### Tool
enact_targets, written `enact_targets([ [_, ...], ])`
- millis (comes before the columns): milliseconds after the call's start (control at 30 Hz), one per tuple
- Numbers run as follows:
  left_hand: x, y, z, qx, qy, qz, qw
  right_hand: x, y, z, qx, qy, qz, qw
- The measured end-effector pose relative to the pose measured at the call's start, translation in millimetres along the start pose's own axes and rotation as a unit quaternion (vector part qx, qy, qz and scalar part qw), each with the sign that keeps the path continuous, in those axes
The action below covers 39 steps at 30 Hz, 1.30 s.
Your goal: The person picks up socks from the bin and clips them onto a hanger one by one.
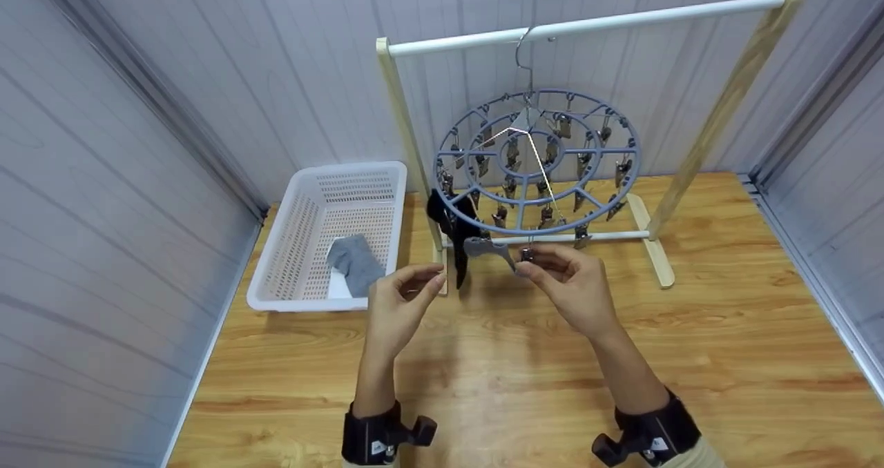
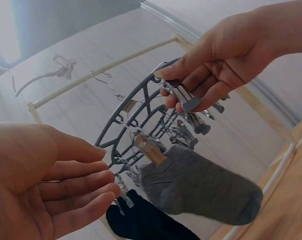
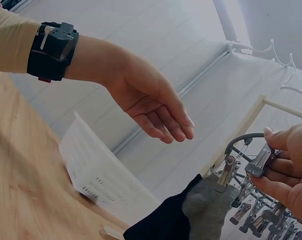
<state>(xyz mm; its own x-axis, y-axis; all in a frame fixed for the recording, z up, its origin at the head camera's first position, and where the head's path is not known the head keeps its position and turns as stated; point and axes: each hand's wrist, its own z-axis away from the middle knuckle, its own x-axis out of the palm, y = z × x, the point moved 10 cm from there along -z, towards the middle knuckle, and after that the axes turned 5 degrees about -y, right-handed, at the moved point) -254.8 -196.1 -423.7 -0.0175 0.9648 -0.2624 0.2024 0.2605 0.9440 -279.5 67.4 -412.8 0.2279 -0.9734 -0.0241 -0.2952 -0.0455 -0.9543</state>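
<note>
My right hand [image 1: 570, 285] pinches a metal clip [image 2: 184, 97] at the near rim of the round blue-grey hanger [image 1: 521, 230]. Nothing shows in the clip's jaws in the left wrist view. A grey sock [image 2: 200, 187] hangs from the neighbouring clip [image 2: 150, 149], just left of that hand. Beyond it hangs a black sock [image 1: 456, 223]. My left hand [image 1: 404, 309] is held in the air left of the socks, fingers loosely bent and apart from them, holding nothing; the right wrist view shows this left hand [image 3: 151, 102] as well.
The hanger hooks over the white bar [image 1: 587, 25] of a wooden-legged stand, with several clips dangling. At left a white perforated basket [image 1: 276, 247] holds a grey sock [image 1: 359, 264] and something white under it. Ribbed panels [image 1: 124, 178] enclose the wooden floor [image 1: 483, 371].
</note>
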Motion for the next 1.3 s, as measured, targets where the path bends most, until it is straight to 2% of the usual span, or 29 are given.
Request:
enact_targets([
  [233, -7.1, 1.8, 1.4, 0.01, 0.005, -0.064, 0.9979, 2.3, -3.1, 0.8, -0.019, -0.01, -0.004, 0.9998],
  [433, -6.4, 3.4, -1.4, 0.015, -0.004, -0.082, 0.9965, 3.0, -2.9, 0.8, -0.022, -0.013, -0.004, 0.9997],
  [633, -18.6, -1.6, -8.3, -0.01, 0.003, -0.075, 0.9971, 5.0, -1.5, -0.3, -0.013, -0.015, 0.003, 0.9998],
  [767, -34.8, -2.2, -17.0, -0.02, 0.0, -0.08, 0.9966, 4.1, 0.5, 0.4, -0.002, -0.006, 0.003, 1.0],
  [933, -65.0, -2.1, -35.5, -0.035, 0.009, -0.105, 0.9938, 1.8, 3.3, 1.3, 0.011, -0.002, -0.002, 0.9999],
  [1133, -95.6, -7.2, -59.7, -0.057, 0.009, -0.167, 0.9843, 0.6, 4.9, 2.1, 0.013, -0.005, -0.002, 0.9999],
  [1300, -107.2, -8.4, -74.8, -0.057, -0.009, -0.215, 0.975, 0.4, 5.9, 2.0, 0.007, -0.009, 0.002, 0.9999],
])
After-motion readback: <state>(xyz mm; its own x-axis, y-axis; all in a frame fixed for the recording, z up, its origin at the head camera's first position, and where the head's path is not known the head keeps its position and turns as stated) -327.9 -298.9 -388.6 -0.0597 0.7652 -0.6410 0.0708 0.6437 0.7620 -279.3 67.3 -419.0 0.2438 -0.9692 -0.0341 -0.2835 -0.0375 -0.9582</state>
